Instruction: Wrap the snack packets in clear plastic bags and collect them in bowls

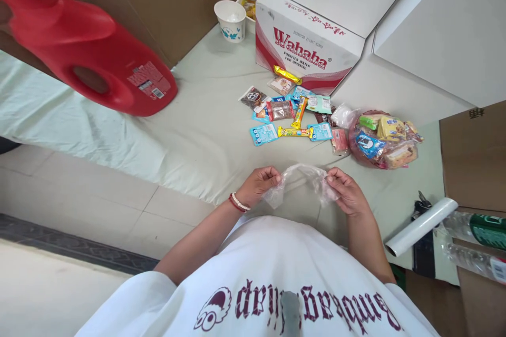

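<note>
Plastic film (300, 168), thin and translucent, arched between the left hand (259, 184), pinching one end between thumb and fingers, and the right hand (348, 192), pinching the other likewise. Held over the near part of a pale green cloth (205, 131). Beyond, scattered wrapped snacks (281, 110); to the right, a filled reddish bowl (353, 139); farther off, a red-and-white carton (306, 47).

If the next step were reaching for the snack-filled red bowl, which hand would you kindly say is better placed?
Probably the right hand: it is nearer the red bowl, while the left hand is farther off. Both pinch the clear plastic, so the right would need to release it.
</note>
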